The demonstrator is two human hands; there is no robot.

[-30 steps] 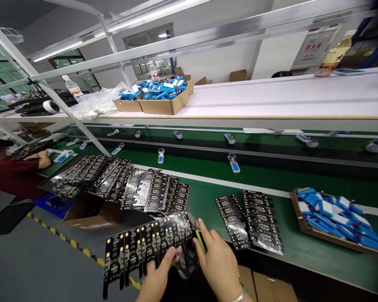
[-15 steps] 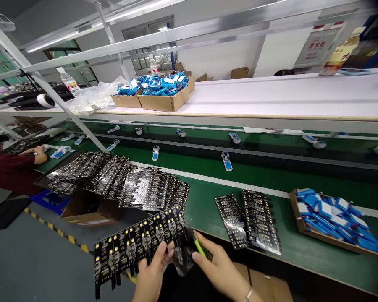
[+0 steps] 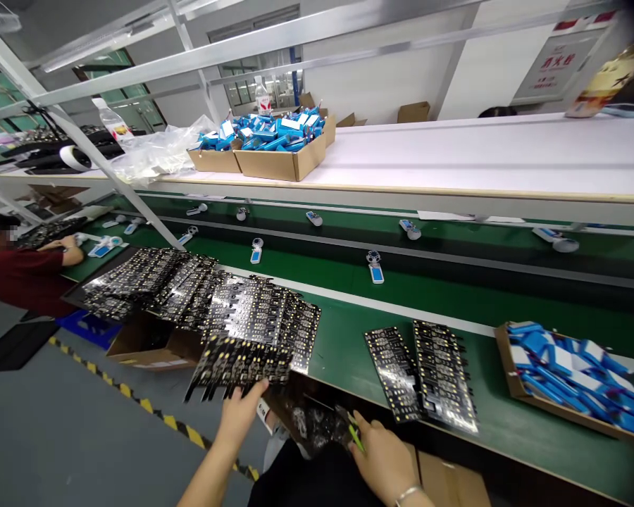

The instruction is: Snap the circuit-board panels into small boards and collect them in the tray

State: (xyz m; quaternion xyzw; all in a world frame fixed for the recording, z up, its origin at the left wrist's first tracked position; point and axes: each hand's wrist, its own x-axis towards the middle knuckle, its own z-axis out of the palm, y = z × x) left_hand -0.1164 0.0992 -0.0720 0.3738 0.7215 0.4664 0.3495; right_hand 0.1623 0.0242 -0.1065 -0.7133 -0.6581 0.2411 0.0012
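My left hand (image 3: 237,415) grips the lower edge of a black circuit board panel (image 3: 237,366), which now lies over a fanned stack of similar panels (image 3: 201,299) on the green bench. My right hand (image 3: 383,458) sits lower right, closed around a small green-handled cutter (image 3: 356,436). Just left of that hand lies a heap of dark board offcuts (image 3: 311,422), partly shadowed. Two more black panels (image 3: 394,373) (image 3: 444,373) lie flat on the bench to the right.
A cardboard tray of blue-and-white packs (image 3: 570,377) sits at right on the bench. Small devices (image 3: 375,267) ride a green conveyor behind. A co-worker (image 3: 26,274) works at far left. An open carton (image 3: 153,345) sits below the stack, above a hazard-striped floor.
My left hand has carried the panel up and to the right, onto the stack. My right hand and its cutter have dropped lower. The view has turned slightly.
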